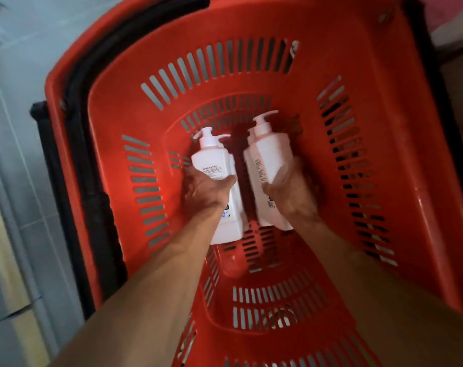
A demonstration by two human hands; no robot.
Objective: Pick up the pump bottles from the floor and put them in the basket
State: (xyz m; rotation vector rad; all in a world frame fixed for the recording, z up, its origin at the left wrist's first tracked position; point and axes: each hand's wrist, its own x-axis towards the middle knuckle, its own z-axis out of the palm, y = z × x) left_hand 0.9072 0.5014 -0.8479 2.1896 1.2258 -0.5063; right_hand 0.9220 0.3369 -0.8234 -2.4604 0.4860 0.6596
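Pump bottles (212,160) are gripped in both hands, low inside the basket (400,102). Left hand (206,190): fingers (191,172) and thumb are curled round the body of a white bottle at label height. A second pump head (223,136) shows just behind, so this grip probably holds two. Right hand (291,193): wrapped likewise round the right-hand bottles (270,154), seemingly two again; blur hides the fingertips. All point pump-first toward the slatted bottom, apparently not yet set down. Assessment: rigid plastic, smooth and likely slippery, fairly heavy if full; the pump heads are the weak point. Hold by the flat-sided body, never by the nozzle. Grey tiled floor (18,128) lies beside the basket
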